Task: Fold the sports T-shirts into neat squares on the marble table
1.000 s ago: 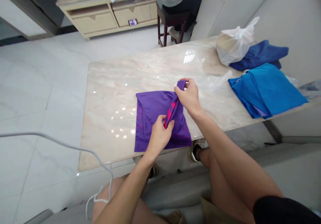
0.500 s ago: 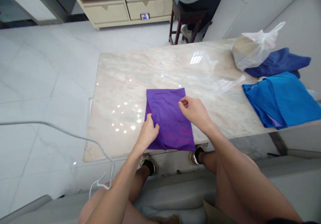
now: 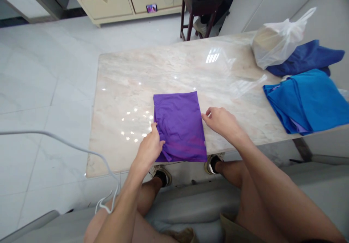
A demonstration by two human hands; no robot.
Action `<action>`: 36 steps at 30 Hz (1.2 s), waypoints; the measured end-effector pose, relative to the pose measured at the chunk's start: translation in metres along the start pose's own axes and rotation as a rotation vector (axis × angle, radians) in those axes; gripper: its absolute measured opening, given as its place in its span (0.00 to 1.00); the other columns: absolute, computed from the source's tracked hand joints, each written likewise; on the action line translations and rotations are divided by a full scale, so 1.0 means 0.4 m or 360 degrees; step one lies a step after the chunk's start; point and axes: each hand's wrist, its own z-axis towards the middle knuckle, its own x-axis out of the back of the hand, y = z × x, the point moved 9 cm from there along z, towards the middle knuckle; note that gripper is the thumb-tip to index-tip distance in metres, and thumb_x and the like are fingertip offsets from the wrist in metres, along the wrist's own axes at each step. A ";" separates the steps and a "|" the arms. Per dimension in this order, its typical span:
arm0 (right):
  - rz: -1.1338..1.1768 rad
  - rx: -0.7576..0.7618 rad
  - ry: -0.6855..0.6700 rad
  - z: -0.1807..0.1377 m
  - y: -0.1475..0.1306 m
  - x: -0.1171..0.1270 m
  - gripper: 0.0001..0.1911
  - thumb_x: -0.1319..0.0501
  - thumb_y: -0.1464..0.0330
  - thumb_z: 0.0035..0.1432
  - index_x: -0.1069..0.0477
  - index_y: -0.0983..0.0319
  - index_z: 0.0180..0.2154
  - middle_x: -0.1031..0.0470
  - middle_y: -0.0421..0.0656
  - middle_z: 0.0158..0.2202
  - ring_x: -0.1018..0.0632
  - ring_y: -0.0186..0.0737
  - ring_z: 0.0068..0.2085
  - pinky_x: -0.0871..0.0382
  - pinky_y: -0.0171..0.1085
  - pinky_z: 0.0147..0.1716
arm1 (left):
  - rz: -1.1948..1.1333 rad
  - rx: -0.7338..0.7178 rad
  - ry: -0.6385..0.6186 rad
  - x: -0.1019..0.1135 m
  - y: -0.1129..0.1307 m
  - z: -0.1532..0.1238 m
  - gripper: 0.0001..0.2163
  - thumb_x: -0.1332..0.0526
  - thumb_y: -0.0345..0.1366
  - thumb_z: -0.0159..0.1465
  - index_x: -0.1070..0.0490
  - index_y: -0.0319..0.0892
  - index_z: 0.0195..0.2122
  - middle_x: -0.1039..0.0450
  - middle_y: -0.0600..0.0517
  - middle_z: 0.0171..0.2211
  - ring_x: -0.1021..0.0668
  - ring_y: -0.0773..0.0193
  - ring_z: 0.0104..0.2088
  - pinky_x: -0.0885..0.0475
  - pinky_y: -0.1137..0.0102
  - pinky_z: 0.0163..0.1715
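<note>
A purple cloth (image 3: 180, 123), folded into a rough rectangle with wrinkles on top, lies at the front edge of the marble table. My left hand (image 3: 151, 145) grips its left edge, thumb on top of the fabric and the other fingers partly hidden along the side. Close beside the right edge is my right hand (image 3: 219, 123), its fingers loosely curled and apart with nothing visible between them. Its fingertips are at or almost at the cloth's edge; I cannot tell whether they touch.
Folded blue cloth (image 3: 319, 105) lies at the table's right end, with a darker blue cloth (image 3: 305, 57) and a tied white plastic bag (image 3: 272, 47) behind it. A white cable (image 3: 68, 145) hangs at left. Beyond the marble table (image 3: 122, 72), a person sits on a stool (image 3: 200, 8).
My left hand has drawn the cloth's upper layer left, so its left side lies flatter. My right hand has moved off the cloth's top to just beyond its right edge. The view has shifted slightly.
</note>
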 end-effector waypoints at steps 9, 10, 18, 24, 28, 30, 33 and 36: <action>0.0061 0.0122 -0.0171 0.010 0.001 -0.049 0.21 0.38 0.54 0.75 0.17 0.64 0.53 0.14 0.57 0.50 0.14 0.56 0.52 0.24 0.44 0.52 | 0.0010 -0.0004 -0.0178 0.025 -0.067 -0.006 0.43 0.22 0.38 0.57 0.42 0.44 0.70 0.18 0.39 0.54 0.15 0.41 0.53 0.24 0.62 0.44; 0.0064 0.0124 -0.0173 0.010 0.000 -0.050 0.21 0.37 0.54 0.75 0.17 0.64 0.52 0.14 0.57 0.49 0.14 0.56 0.51 0.24 0.43 0.51 | 0.0037 0.0023 -0.0233 0.016 -0.073 -0.013 0.43 0.22 0.37 0.58 0.42 0.44 0.70 0.17 0.40 0.51 0.14 0.42 0.50 0.25 0.63 0.42; 0.0167 0.0184 -0.0314 0.024 -0.020 -0.082 0.15 0.33 0.57 0.73 0.16 0.62 0.45 0.13 0.55 0.47 0.14 0.53 0.50 0.25 0.41 0.50 | -0.0159 0.0071 0.0091 0.046 -0.115 0.033 0.18 0.37 0.30 0.71 0.31 0.39 0.61 0.16 0.40 0.50 0.14 0.48 0.51 0.25 0.61 0.52; 0.0526 0.0125 -0.0286 0.056 -0.034 -0.112 0.19 0.28 0.65 0.68 0.22 0.66 0.56 0.13 0.49 0.42 0.14 0.46 0.47 0.27 0.35 0.45 | -0.0947 0.0315 0.0403 0.035 -0.104 0.128 0.20 0.33 0.46 0.71 0.25 0.36 0.58 0.14 0.38 0.47 0.13 0.50 0.49 0.21 0.61 0.52; 0.0767 0.0143 -0.0551 0.054 -0.040 -0.162 0.15 0.29 0.57 0.68 0.20 0.63 0.37 0.20 0.43 0.28 0.20 0.42 0.31 0.31 0.36 0.33 | -0.1328 0.0248 0.0282 -0.007 -0.082 0.168 0.23 0.24 0.53 0.60 0.19 0.38 0.45 0.13 0.41 0.39 0.12 0.46 0.44 0.19 0.61 0.45; 0.0840 0.0205 -0.0576 0.052 -0.038 -0.165 0.19 0.29 0.54 0.67 0.22 0.61 0.29 0.23 0.41 0.24 0.23 0.41 0.29 0.32 0.37 0.31 | -0.1461 0.0134 0.0171 -0.014 -0.063 0.174 0.24 0.22 0.55 0.54 0.17 0.38 0.39 0.13 0.42 0.36 0.13 0.46 0.42 0.19 0.61 0.42; 0.0969 0.0319 -0.0418 0.051 -0.020 -0.124 0.21 0.27 0.52 0.61 0.22 0.61 0.27 0.23 0.41 0.24 0.21 0.44 0.32 0.29 0.37 0.33 | -0.1499 0.0004 0.0142 0.016 -0.044 0.160 0.24 0.21 0.57 0.50 0.16 0.39 0.33 0.13 0.44 0.33 0.14 0.47 0.39 0.20 0.60 0.40; 0.1151 0.0453 -0.0203 0.033 0.003 -0.052 0.22 0.28 0.48 0.60 0.20 0.60 0.28 0.19 0.43 0.28 0.19 0.49 0.36 0.25 0.40 0.38 | -0.1524 -0.0111 0.0195 0.075 -0.029 0.121 0.23 0.24 0.57 0.53 0.14 0.40 0.35 0.13 0.45 0.36 0.15 0.49 0.39 0.21 0.60 0.42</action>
